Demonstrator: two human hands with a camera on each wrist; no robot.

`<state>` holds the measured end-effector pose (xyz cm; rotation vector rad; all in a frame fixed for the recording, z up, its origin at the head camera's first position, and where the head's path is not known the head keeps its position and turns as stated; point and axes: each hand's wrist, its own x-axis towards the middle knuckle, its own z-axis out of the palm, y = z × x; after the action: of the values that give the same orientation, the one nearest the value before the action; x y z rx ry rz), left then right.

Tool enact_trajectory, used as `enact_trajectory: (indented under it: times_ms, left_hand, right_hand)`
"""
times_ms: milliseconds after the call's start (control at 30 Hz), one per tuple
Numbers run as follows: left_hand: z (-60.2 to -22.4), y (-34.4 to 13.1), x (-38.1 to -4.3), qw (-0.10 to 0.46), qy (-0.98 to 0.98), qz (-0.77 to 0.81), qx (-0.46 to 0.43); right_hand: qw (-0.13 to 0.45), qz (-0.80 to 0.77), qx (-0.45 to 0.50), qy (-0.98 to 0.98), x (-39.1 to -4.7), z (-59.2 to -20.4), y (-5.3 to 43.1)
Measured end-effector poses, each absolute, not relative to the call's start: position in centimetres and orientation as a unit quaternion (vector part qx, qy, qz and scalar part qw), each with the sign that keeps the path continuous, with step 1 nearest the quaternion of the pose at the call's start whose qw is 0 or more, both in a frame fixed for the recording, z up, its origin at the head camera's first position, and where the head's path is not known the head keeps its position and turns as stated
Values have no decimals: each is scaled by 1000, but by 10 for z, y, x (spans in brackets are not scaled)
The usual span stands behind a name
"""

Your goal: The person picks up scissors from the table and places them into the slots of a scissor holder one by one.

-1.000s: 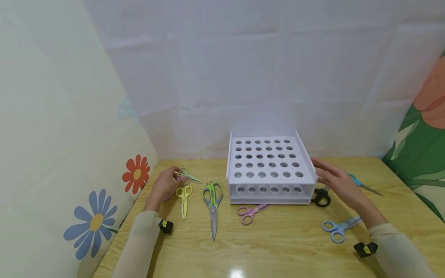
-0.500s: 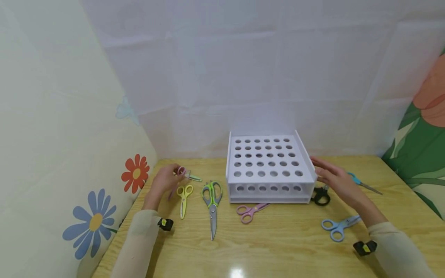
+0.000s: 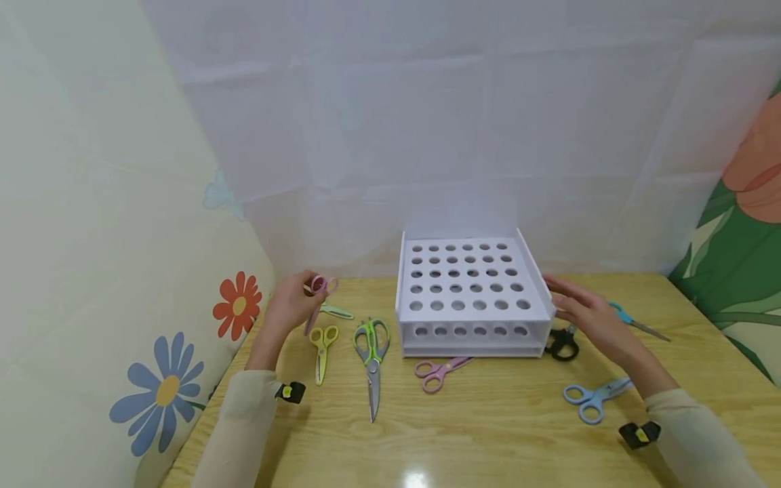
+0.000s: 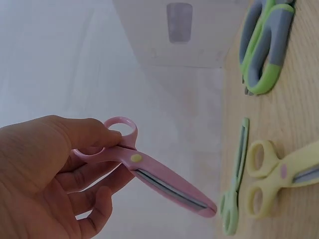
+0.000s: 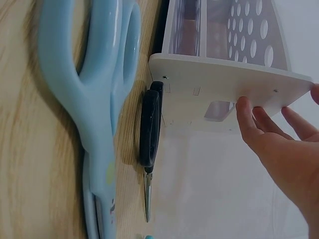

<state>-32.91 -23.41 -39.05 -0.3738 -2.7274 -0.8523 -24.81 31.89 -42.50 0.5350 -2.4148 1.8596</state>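
My left hand (image 3: 289, 301) pinches pink scissors (image 4: 169, 180) by one finger loop, between thumb and fingers. In the left wrist view their covered blades slant down to the right, toward the tabletop. Close by lie light green scissors (image 3: 338, 312) and yellow scissors (image 3: 323, 349). The white rack (image 3: 472, 352), its top full of round holes, stands at the table's middle back. Against its right outer wall my right hand (image 3: 594, 322) rests its fingertips, fingers spread and gripping nothing. Black-handled scissors (image 5: 148, 129) lie beside the rack, below this hand.
Grey-green kitchen scissors (image 3: 373, 369) lie left of the rack. Another pink pair (image 3: 448, 368) sticks out from under its front edge. Light blue scissors (image 3: 601, 396) and turquoise-handled scissors (image 3: 622, 314) lie to the right. A white cloth (image 3: 366, 169) hangs behind the table.
My left hand has lifted the pink scissors off the spot by the light green pair, their loops now upward and blades hanging down. The right hand keeps its place on the rack.
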Motion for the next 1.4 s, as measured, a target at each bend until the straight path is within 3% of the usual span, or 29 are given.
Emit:
enact_trajectory:
  times_ms: [767, 1400]
  left_hand:
    - [-349, -201, -292, 169, -918, -306, -186]
    - [-328, -170, -265, 145, -825, -469, -281]
  right_hand:
    - [28, 608, 175, -774, -249, -426, 318]
    - [26, 601, 174, -780, -249, -426, 318]
